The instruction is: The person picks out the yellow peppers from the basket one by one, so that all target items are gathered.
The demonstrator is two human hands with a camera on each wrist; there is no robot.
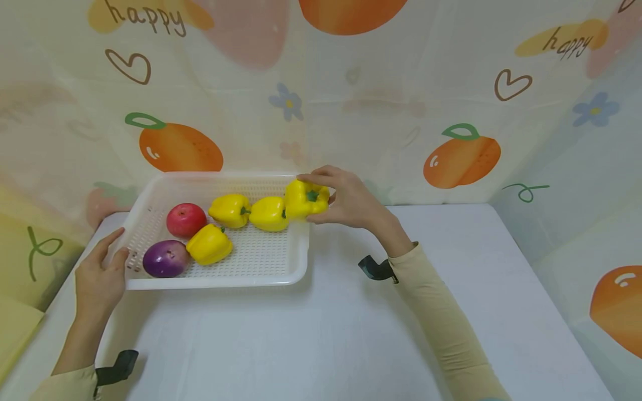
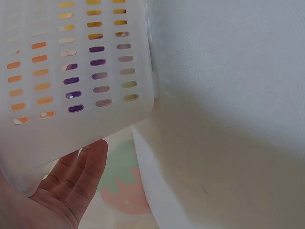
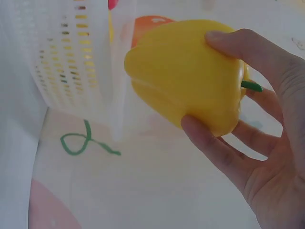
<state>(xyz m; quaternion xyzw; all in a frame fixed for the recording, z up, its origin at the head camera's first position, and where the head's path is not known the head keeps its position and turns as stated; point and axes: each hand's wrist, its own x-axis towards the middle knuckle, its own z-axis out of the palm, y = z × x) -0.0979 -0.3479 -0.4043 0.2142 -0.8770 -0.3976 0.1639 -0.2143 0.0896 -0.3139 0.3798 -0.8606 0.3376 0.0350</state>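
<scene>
A white plastic basket point(image 1: 261, 273) with slotted walls stands at the left of the table. In it lie a round red fruit or vegetable point(image 1: 186, 220), a glossy purple eggplant-like vegetable point(image 1: 165, 259) and several yellow bell peppers point(image 1: 209, 245). My left hand point(image 1: 102, 278) holds the basket's left end, and the left wrist view shows some of its fingers point(image 2: 90, 167) by the rim. At the basket's right end, my right hand point(image 1: 348, 197) grips another yellow bell pepper point(image 3: 190, 71) between thumb and fingers, its green stem toward the palm. This pepper is over the right rim.
The table point(image 1: 381, 334) has a white cover. Behind it hangs a pale cloth point(image 1: 351, 128) printed with oranges, hearts and flowers. A black wrist mount point(image 1: 377, 268) sticks out at the right cuff, and another black mount point(image 1: 117, 367) at the left cuff.
</scene>
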